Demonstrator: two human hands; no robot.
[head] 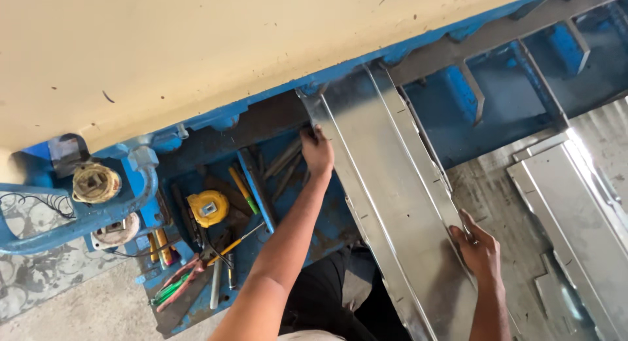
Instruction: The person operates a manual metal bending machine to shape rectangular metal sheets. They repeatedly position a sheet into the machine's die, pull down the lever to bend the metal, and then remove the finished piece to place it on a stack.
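Observation:
A long shiny folded metal sheet [386,184] lies across the blue machine bed, its far end under the cream-coloured machine housing [229,47]. My left hand [317,151] grips the sheet's left edge near the far end. My right hand [477,243] holds the sheet's right flange nearer to me. Both arms reach forward from the bottom of the view.
A blue tool tray [216,249] at the left holds a yellow tape measure [208,208], pliers with red handles [186,275], screwdrivers and metal rods. More folded metal sheets [575,210] lie at the right. A blue pipe frame [78,217] stands at the far left.

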